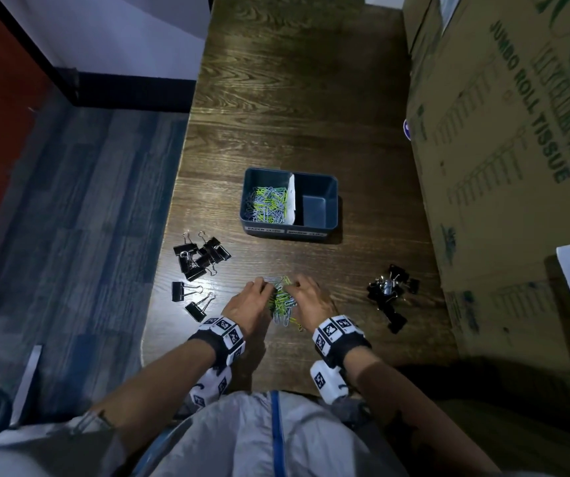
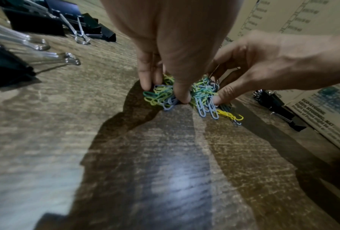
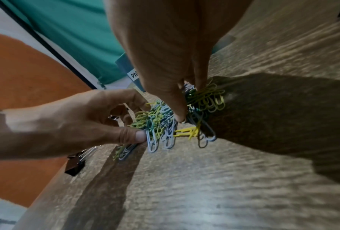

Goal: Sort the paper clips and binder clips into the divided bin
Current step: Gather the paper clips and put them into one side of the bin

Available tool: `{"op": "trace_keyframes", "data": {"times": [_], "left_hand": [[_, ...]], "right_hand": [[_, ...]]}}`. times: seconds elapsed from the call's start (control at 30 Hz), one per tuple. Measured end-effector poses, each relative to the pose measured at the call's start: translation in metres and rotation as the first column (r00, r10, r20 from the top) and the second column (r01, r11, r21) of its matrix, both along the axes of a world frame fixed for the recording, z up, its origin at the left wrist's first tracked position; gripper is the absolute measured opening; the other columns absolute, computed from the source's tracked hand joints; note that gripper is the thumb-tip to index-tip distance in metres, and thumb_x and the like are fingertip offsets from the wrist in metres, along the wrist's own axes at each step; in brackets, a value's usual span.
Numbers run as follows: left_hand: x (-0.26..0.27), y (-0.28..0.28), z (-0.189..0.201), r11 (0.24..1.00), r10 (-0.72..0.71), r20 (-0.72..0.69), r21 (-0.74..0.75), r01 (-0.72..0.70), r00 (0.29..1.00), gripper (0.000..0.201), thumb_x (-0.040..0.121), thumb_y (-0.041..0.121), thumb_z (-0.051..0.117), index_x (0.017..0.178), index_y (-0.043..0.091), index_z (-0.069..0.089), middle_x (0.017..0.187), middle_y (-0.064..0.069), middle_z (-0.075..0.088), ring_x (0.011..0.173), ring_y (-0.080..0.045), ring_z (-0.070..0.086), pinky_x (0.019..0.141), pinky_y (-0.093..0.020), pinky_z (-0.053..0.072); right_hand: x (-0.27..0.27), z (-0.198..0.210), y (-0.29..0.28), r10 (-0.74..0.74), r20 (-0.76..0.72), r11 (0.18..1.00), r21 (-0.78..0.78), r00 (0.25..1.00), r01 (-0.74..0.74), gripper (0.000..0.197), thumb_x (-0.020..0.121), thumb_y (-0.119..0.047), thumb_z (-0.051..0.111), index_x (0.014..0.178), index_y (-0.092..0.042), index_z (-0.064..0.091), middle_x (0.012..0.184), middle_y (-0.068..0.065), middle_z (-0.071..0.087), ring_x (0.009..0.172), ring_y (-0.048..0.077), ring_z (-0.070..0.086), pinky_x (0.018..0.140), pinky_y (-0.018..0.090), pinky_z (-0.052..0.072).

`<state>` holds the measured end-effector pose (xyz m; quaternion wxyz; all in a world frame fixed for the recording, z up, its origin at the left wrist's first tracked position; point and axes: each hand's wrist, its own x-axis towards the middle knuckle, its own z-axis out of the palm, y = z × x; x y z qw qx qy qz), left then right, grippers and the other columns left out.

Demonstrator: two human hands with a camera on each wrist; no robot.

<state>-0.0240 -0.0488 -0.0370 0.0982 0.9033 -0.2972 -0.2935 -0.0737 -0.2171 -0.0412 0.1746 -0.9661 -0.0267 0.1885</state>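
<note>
**Asker:** How far along is the sort?

**Operator:** Partway, I judge. In the centre of the head view I see the divided bin (image 1: 331, 215) on the dark wooden bench (image 1: 293, 98). Its left compartment holds a heap of coloured paper clips (image 1: 268, 204); its right compartment looks empty. So some paper clips are in, and no binder clips yet.

**Asker:** What are the hands doing?

**Operator:** Lower centre of the head view, both flank a loose pile of paper clips (image 1: 281, 302) on the bench, well below the bin. My left hand (image 1: 247, 306) has its fingers curled down into the left side of the pile, thumb pressed at its edge. My right hand (image 1: 314, 301) does the same from the right. Each grip is closed round part of the tangle; nothing is lifted clear yet.

**Asker:** Counts?

**Operator:** One bin, two compartments. The paper clips are too many and too tangled to count, in the bin or in the pile. The binder clips lie in two groups: the left cluster (image 1: 201, 258), at the bench's left edge, shows roughly eight, two lying apart below it. The right cluster (image 1: 392, 290), towards the cardboard box (image 1: 517, 166), is dark and overlapping; I cannot count it.
</note>
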Motion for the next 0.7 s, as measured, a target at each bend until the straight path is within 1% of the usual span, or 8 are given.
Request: {"op": "trace_keyframes", "data": {"times": [0.1, 0.23, 0.33, 0.4, 0.47, 0.53, 0.6, 0.7], "left_hand": [[0.006, 0.002, -0.002, 0.998, -0.004, -0.020, -0.056, 0.003, 1.000, 0.050, 0.084, 0.006, 0.065, 0.129, 0.013, 0.045, 0.123, -0.009, 0.042, 0.103, -0.029, 0.056, 0.083, -0.037, 0.051], [0.015, 0.005, 0.005, 0.994, 0.057, -0.038, -0.089, -0.061, 0.998, 0.035, 0.088, 0.006, 0.062, 0.121, 0.016, 0.061, 0.114, -0.008, 0.057, 0.093, -0.029, 0.062, 0.081, -0.033, 0.050], [0.020, 0.011, 0.007, 0.991, 0.093, -0.040, -0.091, -0.097, 0.995, 0.024, 0.090, 0.010, 0.063, 0.113, 0.015, 0.067, 0.105, -0.009, 0.067, 0.089, -0.024, 0.064, 0.081, -0.031, 0.052], [0.022, 0.016, 0.008, 0.983, 0.135, -0.047, -0.117, -0.140, 0.990, 0.019, 0.090, 0.011, 0.065, 0.108, 0.016, 0.069, 0.099, -0.005, 0.070, 0.082, -0.019, 0.065, 0.073, -0.022, 0.051], [0.024, 0.018, 0.011, 0.975, 0.159, -0.048, -0.146, -0.165, 0.986, 0.016, 0.089, 0.011, 0.067, 0.104, 0.016, 0.071, 0.093, -0.003, 0.070, 0.074, -0.012, 0.063, 0.064, -0.012, 0.046], [0.027, 0.020, 0.018, 0.968, 0.159, -0.044, -0.190, -0.165, 0.986, 0.018, 0.085, 0.009, 0.071, 0.101, 0.015, 0.071, 0.091, -0.001, 0.071, 0.069, -0.005, 0.059, 0.061, -0.006, 0.044], [0.031, 0.020, 0.029, 0.955, 0.159, -0.033, -0.247, -0.162, 0.987, 0.016, 0.082, 0.007, 0.073, 0.096, 0.014, 0.072, 0.087, -0.001, 0.072, 0.064, 0.001, 0.054, 0.060, -0.006, 0.045], [0.046, 0.018, 0.049, 0.922, 0.183, -0.032, -0.341, -0.183, 0.983, 0.009, 0.083, 0.008, 0.073, 0.092, 0.009, 0.072, 0.085, -0.004, 0.072, 0.060, 0.004, 0.052, 0.058, -0.003, 0.043]], "right_hand": [[0.007, 0.007, 0.003, -0.062, -0.028, 0.998, 0.004, 0.998, 0.062, 0.060, 0.078, 0.011, 0.064, 0.129, -0.020, 0.063, 0.135, 0.007, 0.054, 0.127, 0.030, 0.048, 0.104, 0.045, 0.044], [0.013, 0.015, -0.001, -0.116, -0.083, 0.993, 0.008, 0.990, 0.117, 0.052, 0.085, 0.009, 0.062, 0.127, -0.020, 0.065, 0.134, 0.006, 0.059, 0.121, 0.031, 0.057, 0.100, 0.038, 0.049], [0.014, 0.025, -0.003, -0.145, -0.132, 0.989, -0.015, 0.981, 0.144, 0.045, 0.089, 0.009, 0.057, 0.123, -0.018, 0.069, 0.118, 0.013, 0.069, 0.106, 0.033, 0.066, 0.090, 0.038, 0.054], [0.015, 0.031, -0.004, -0.163, -0.155, 0.987, -0.033, 0.974, 0.160, 0.043, 0.090, 0.008, 0.053, 0.120, -0.018, 0.069, 0.107, 0.014, 0.071, 0.098, 0.033, 0.068, 0.085, 0.039, 0.056], [0.016, 0.036, -0.003, -0.188, -0.167, 0.982, -0.036, 0.968, 0.185, 0.038, 0.093, 0.006, 0.053, 0.117, -0.018, 0.070, 0.104, 0.012, 0.072, 0.094, 0.031, 0.069, 0.084, 0.040, 0.057], [0.016, 0.042, -0.004, -0.228, -0.173, 0.974, -0.025, 0.958, 0.227, 0.029, 0.095, 0.001, 0.054, 0.114, -0.015, 0.071, 0.104, 0.012, 0.072, 0.093, 0.029, 0.069, 0.083, 0.037, 0.056], [0.015, 0.047, -0.006, -0.256, -0.178, 0.966, -0.021, 0.950, 0.256, 0.020, 0.098, -0.005, 0.055, 0.108, -0.011, 0.072, 0.100, 0.014, 0.072, 0.093, 0.030, 0.068, 0.075, 0.028, 0.049], [0.014, 0.056, -0.006, -0.304, -0.179, 0.952, -0.023, 0.936, 0.305, 0.016, 0.099, -0.011, 0.058, 0.103, -0.006, 0.073, 0.096, 0.015, 0.072, 0.091, 0.030, 0.068, 0.069, 0.027, 0.042]]}}
